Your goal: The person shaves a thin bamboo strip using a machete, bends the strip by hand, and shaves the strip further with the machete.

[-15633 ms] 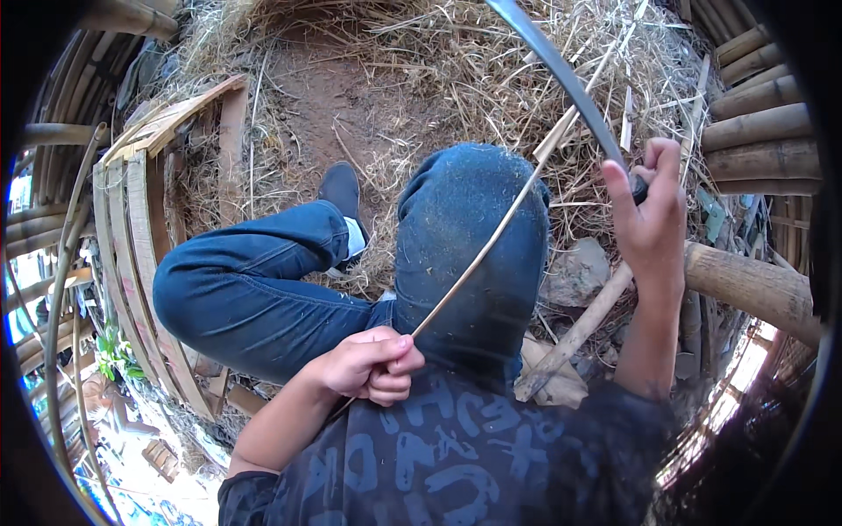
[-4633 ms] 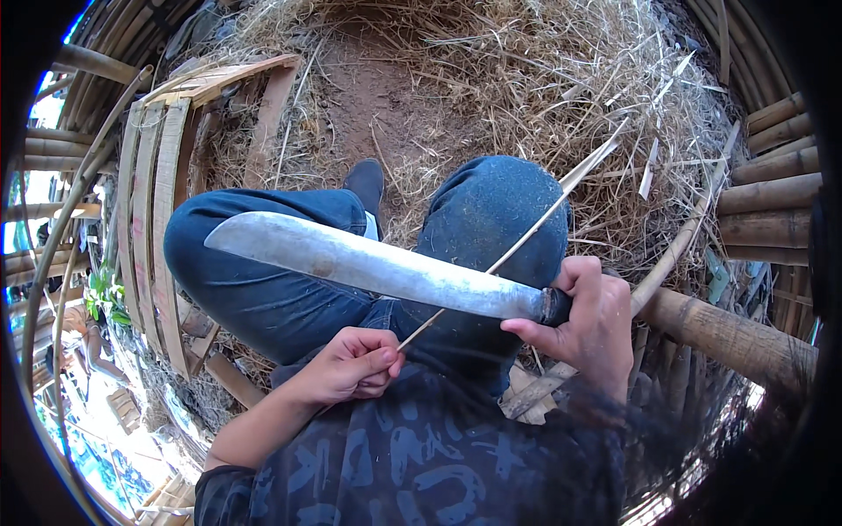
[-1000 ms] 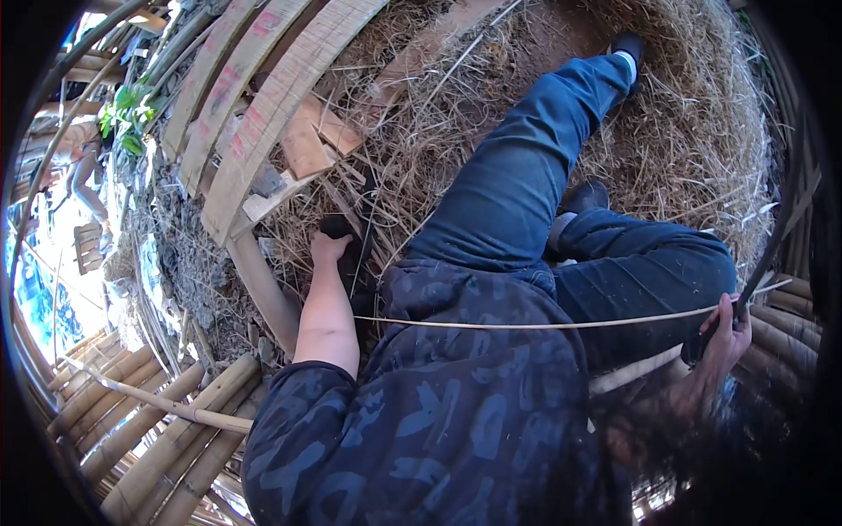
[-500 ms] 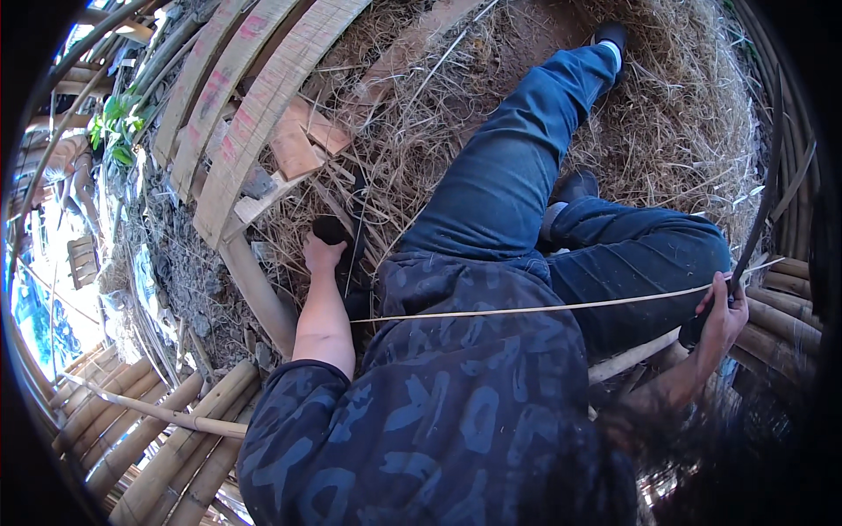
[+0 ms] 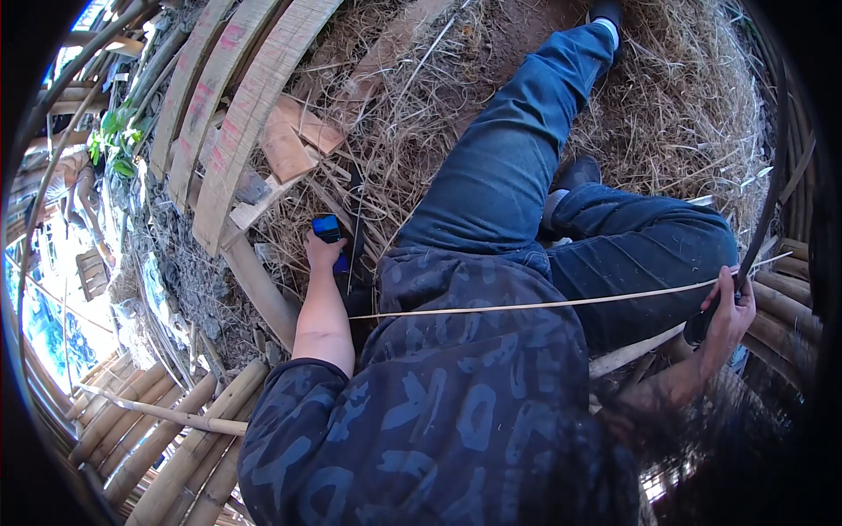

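My left hand (image 5: 324, 252) is closed around a small black phone-like device (image 5: 326, 228) with a shiny blue face, low beside my left hip. My right hand (image 5: 730, 307) pinches a thin, pale bamboo strip (image 5: 491, 309) near its right end. The strip stretches across my waist, and its left end lies by my left forearm. A long, dark, curved blade-like piece (image 5: 775, 149) rises from the right hand, and a dark handle-like part (image 5: 697, 328) shows below the fingers. How the two join is hidden by the hand.
Curved wooden slats (image 5: 241, 123) with red marks stand at upper left, beside cut wood blocks (image 5: 288, 149). Dry straw (image 5: 667, 114) covers the ground around my outstretched legs (image 5: 500, 158). Bamboo poles (image 5: 189, 438) lie at lower left, others (image 5: 781, 324) at far right.
The device in my left hand has turned from dark to bright blue on its face. My right hand and the strip's right end have shifted slightly; the grips look the same.
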A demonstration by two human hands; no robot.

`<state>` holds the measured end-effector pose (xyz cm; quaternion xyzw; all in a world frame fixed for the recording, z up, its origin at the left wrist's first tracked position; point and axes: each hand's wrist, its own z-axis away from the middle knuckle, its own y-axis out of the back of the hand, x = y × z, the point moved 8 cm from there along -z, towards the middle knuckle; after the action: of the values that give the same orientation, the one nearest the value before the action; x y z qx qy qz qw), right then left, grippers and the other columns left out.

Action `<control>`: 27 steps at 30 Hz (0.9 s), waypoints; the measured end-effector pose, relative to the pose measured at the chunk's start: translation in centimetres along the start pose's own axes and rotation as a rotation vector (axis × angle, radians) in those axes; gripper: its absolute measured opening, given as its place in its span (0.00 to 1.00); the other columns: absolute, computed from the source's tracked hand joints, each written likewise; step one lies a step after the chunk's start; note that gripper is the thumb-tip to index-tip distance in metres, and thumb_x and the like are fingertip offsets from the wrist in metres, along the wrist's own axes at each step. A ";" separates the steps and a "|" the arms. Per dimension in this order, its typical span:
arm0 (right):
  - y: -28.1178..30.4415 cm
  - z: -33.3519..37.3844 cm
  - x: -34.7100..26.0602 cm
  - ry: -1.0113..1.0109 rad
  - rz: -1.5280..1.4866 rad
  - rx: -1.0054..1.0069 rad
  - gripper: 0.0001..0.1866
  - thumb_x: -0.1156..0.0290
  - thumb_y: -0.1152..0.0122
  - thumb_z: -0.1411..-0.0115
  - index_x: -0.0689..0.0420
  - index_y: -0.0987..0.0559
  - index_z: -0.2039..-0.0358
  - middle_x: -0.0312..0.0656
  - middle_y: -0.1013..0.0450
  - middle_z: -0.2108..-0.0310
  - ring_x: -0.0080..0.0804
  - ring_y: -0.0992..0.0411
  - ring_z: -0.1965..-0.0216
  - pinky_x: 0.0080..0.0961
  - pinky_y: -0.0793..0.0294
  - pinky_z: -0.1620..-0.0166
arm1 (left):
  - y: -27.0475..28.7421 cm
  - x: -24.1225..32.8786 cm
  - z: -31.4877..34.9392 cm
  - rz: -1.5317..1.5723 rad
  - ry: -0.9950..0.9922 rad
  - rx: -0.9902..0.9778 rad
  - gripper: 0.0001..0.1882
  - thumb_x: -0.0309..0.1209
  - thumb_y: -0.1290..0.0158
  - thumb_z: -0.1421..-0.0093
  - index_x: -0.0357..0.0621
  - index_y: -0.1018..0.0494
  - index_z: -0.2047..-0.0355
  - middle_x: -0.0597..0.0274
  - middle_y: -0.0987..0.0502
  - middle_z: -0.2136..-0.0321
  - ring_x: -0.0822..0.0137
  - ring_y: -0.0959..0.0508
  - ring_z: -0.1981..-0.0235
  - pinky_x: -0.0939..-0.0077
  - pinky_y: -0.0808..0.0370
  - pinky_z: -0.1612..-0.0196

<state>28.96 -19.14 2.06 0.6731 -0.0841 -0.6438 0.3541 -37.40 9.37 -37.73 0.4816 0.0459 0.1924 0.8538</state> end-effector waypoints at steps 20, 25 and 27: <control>0.2 0.8 -0.8 -0.022 -0.018 0.038 0.09 0.69 0.35 0.44 0.58 0.25 0.68 0.31 0.33 0.82 0.15 0.39 0.84 0.12 0.41 0.80 | -0.2 1.4 -3.0 -0.207 -0.049 0.050 0.50 0.47 0.29 0.69 0.34 0.35 0.47 0.42 0.28 0.52 0.51 0.26 0.50 0.63 0.29 0.47; -1.6 1.2 -1.8 -0.046 -0.144 0.084 0.07 0.74 0.35 0.46 0.59 0.26 0.72 0.32 0.32 0.82 0.14 0.36 0.84 0.12 0.38 0.81 | 4.4 11.3 -3.5 -0.149 -0.439 -0.261 0.31 0.35 0.37 0.50 0.33 0.33 0.49 0.54 0.22 0.67 0.65 0.22 0.67 0.71 0.25 0.62; -1.2 1.6 -2.1 -0.048 -0.170 0.085 0.07 0.76 0.35 0.46 0.60 0.26 0.72 0.32 0.32 0.82 0.14 0.36 0.85 0.11 0.39 0.81 | 9.9 22.5 4.5 0.138 -0.594 -0.477 0.33 0.39 0.40 0.47 0.36 0.37 0.46 0.54 0.26 0.68 0.61 0.25 0.68 0.68 0.27 0.62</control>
<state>26.72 -17.68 3.20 0.6768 -0.0624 -0.6832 0.2671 -18.33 18.72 -24.62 0.3064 -0.2817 0.1068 0.9030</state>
